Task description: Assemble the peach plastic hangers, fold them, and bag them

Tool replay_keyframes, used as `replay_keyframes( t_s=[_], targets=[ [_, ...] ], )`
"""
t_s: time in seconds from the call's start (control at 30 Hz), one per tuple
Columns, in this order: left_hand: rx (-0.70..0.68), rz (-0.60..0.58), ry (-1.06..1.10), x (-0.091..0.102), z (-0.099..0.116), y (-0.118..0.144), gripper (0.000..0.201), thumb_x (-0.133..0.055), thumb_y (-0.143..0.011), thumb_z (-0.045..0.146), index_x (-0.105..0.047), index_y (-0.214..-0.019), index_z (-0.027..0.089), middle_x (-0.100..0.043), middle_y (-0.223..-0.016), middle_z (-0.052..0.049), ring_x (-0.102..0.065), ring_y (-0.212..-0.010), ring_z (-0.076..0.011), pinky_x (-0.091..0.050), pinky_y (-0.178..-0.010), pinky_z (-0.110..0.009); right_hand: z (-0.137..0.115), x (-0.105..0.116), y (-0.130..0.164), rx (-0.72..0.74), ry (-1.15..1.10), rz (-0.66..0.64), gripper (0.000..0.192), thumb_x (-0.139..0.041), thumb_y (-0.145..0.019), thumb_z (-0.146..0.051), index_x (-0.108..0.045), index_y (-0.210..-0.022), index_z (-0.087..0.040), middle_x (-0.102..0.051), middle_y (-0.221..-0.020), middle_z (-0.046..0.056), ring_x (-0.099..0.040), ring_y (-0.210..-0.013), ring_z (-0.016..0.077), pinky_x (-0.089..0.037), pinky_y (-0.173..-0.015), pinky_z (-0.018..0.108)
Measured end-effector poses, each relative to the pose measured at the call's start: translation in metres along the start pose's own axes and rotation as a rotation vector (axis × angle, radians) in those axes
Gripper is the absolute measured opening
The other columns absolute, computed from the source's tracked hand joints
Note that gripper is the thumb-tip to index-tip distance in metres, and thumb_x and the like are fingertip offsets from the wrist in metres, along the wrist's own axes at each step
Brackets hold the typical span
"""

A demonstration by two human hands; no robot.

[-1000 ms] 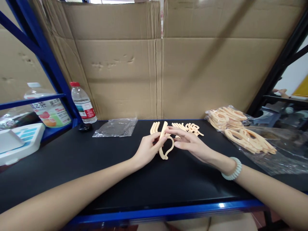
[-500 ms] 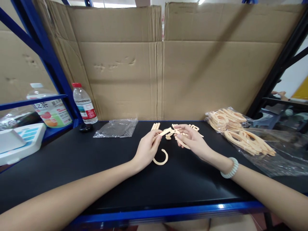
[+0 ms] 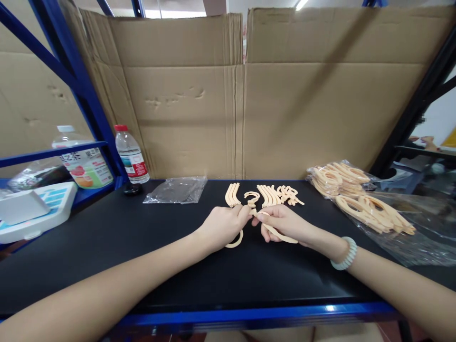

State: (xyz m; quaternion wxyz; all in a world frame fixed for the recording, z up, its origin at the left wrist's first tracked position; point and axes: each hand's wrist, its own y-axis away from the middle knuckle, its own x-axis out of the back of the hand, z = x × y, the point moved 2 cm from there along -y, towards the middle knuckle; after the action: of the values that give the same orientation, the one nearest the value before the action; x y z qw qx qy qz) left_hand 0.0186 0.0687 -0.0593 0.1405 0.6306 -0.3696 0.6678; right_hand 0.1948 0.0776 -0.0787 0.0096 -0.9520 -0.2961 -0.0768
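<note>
Pale, flat wooden pieces shaped like hanger parts are in my hands and on the black table. My left hand (image 3: 223,229) is closed, its fingertips pinching a wooden piece (image 3: 253,211) mostly covered by the fingers. Close against it, my right hand (image 3: 287,222) grips a curved wooden arm (image 3: 281,234), which slants down toward the right wrist. The fingertips of both hands meet around the pieces' ends; whether these are joined is hidden. Below the left fingers shows part of a hook-shaped wooden piece (image 3: 235,243). I cannot tell whether it lies on the table.
Beyond my hands are curved wooden strips (image 3: 233,194), another row of strips (image 3: 268,194), hooks (image 3: 251,195) and a small heap (image 3: 290,194). Bagged wooden pieces (image 3: 374,213) lie right. Left are a flat plastic bag (image 3: 176,190) and a bottle (image 3: 131,156). Cardboard (image 3: 185,104) stands behind.
Both hands have come lower and closer together, the left one turning over its piece. The right hand's curved arm now points further down and right. More pieces behind the hands show.
</note>
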Motion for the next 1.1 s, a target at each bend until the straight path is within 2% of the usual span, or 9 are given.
replay_keyframes(
  t_s=[0.23, 0.43, 0.5, 0.6, 0.7, 0.77, 0.87, 0.93, 1.1],
  targets=[
    [0.018, 0.031, 0.186, 0.002, 0.001, -0.001, 0.018, -0.037, -0.092, 0.025, -0.051, -0.082, 0.017, -0.054, -0.069, -0.005, -0.056, -0.058, -0.0189, -0.049, -0.065, -0.034, -0.009, -0.005, 0.002, 0.048, 0.212, 0.083, 0.031, -0.052, -0.084, -0.043, -0.057, -0.072, -0.015, -0.057, -0.045, -0.003, -0.04, -0.032, 0.0055, -0.028, -0.036, 0.017],
    [0.015, -0.007, 0.107, 0.004, 0.003, 0.0, 0.018, -0.036, -0.092, 0.021, -0.051, -0.084, 0.017, -0.057, -0.071, -0.007, -0.059, -0.059, -0.0214, -0.049, -0.062, -0.034, -0.008, -0.007, 0.005, 0.122, 0.371, 0.161, 0.028, -0.049, -0.087, -0.039, -0.055, -0.07, -0.017, -0.057, -0.046, -0.003, -0.043, -0.032, 0.0075, -0.029, -0.037, 0.019],
    [0.057, -0.002, 0.149, 0.003, 0.003, 0.0, 0.016, -0.037, -0.091, 0.02, -0.052, -0.084, 0.018, -0.057, -0.068, -0.005, -0.058, -0.057, -0.0202, -0.047, -0.062, -0.032, -0.01, -0.008, 0.007, 0.226, 0.49, 0.19, 0.029, -0.046, -0.089, -0.037, -0.055, -0.068, -0.018, -0.057, -0.048, -0.002, -0.044, -0.035, 0.0081, -0.032, -0.04, 0.021],
    [0.132, -0.004, 0.25, -0.001, 0.001, 0.001, 0.02, -0.037, -0.092, 0.022, -0.052, -0.08, 0.019, -0.053, -0.059, -0.002, -0.056, -0.053, -0.0196, -0.044, -0.059, -0.029, -0.016, -0.011, 0.012, 0.474, 0.748, 0.245, 0.035, -0.043, -0.091, -0.032, -0.052, -0.061, -0.018, -0.055, -0.052, -0.001, -0.046, -0.044, 0.0088, -0.035, -0.049, 0.023],
    [0.183, 0.049, 0.368, -0.002, -0.002, 0.0, 0.024, -0.036, -0.093, 0.025, -0.055, -0.08, 0.019, -0.052, -0.058, -0.001, -0.054, -0.052, -0.0181, -0.038, -0.055, -0.026, -0.023, -0.006, 0.015, 0.531, 0.793, 0.285, 0.038, -0.04, -0.094, -0.03, -0.052, -0.06, -0.018, -0.054, -0.054, -0.002, -0.047, -0.049, 0.0091, -0.037, -0.053, 0.023],
    [0.243, 0.112, 0.495, -0.002, -0.006, -0.001, 0.026, -0.036, -0.093, 0.027, -0.057, -0.081, 0.019, -0.048, -0.055, 0.002, -0.048, -0.048, -0.0149, -0.034, -0.052, -0.024, -0.029, 0.007, 0.015, 0.551, 0.757, 0.347, 0.034, -0.039, -0.095, -0.029, -0.059, -0.07, -0.017, -0.059, -0.063, 0.0, -0.053, -0.058, 0.0112, -0.04, -0.058, 0.024],
    [0.398, 0.149, 0.802, -0.005, -0.015, -0.002, 0.026, -0.039, -0.091, 0.033, -0.057, -0.079, 0.018, -0.04, -0.05, 0.006, -0.039, -0.042, -0.0107, -0.029, -0.045, -0.021, -0.038, 0.04, 0.016, 0.672, 0.76, 0.54, 0.027, -0.042, -0.094, -0.03, -0.066, -0.092, -0.017, -0.063, -0.088, 0.007, -0.058, -0.083, 0.0176, -0.045, -0.073, 0.03],
    [0.532, 0.134, 1.054, -0.009, -0.021, -0.002, 0.025, -0.042, -0.09, 0.036, -0.055, -0.082, 0.016, -0.039, -0.051, 0.007, -0.035, -0.039, -0.0079, -0.026, -0.04, -0.019, -0.039, 0.067, 0.015, 0.687, 0.817, 0.64, 0.027, -0.044, -0.093, -0.031, -0.067, -0.099, -0.018, -0.061, -0.09, 0.007, -0.057, -0.082, 0.0186, -0.046, -0.071, 0.032],
    [0.723, 0.136, 1.576, -0.013, -0.026, -0.003, 0.011, -0.053, -0.087, 0.025, -0.051, -0.085, 0.014, -0.048, -0.062, 0.005, -0.04, -0.04, -0.0039, -0.033, -0.039, -0.016, -0.025, 0.115, 0.008, 0.632, 1.045, 0.61, 0.024, -0.048, -0.087, -0.021, -0.072, -0.092, -0.02, -0.062, -0.088, 0.006, -0.058, -0.075, 0.0167, -0.049, -0.067, 0.032]
  ],
)
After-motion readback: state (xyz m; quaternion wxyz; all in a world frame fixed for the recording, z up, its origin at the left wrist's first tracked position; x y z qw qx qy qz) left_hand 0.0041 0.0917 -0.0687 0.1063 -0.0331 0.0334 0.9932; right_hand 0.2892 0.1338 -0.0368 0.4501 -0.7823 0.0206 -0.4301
